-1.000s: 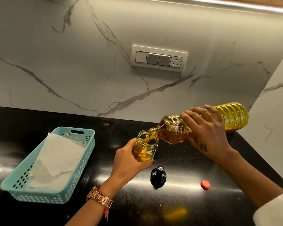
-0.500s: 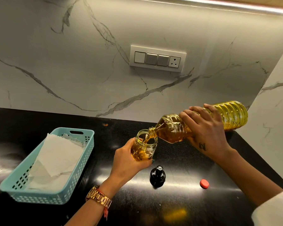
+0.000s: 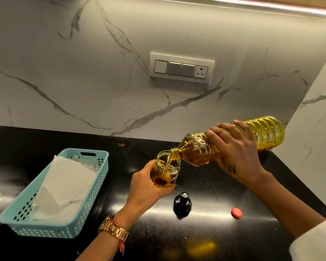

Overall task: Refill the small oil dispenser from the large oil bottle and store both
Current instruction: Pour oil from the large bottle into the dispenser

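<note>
While oil runs in a thin stream from the tilted large oil bottle (image 3: 231, 143) into the small oil dispenser (image 3: 165, 171), the scene matches the view of 0.5 s ago almost exactly: both hands keep their grips, and the fill level in the jar shows no clear change. Right hand (image 3: 237, 157): fingers wrapped over the ribbed middle of the bottle, which lies nearly horizontal, base to the far right, neck touching or just above the jar rim. Left hand (image 3: 149, 187): fingers clenched around the lower body of the open glass dispenser, held above the counter at centre; a gold watch (image 3: 113, 229) sits on that wrist. Black dispenser top (image 3: 182, 205): standing on the counter just near of the jar. Red cap (image 3: 236, 213): lying to the right of it, apart. Teal basket (image 3: 68, 221): at left, lined with white paper (image 3: 64, 185). Work surface: glossy black countertop (image 3: 205, 232) with light reflections and a yellow glint near the front edge. Room: white marble-veined backsplash (image 3: 83, 81) carrying a plate of 3 switches and 1 socket (image 3: 181, 67); a second marbled wall closes the right side
</note>
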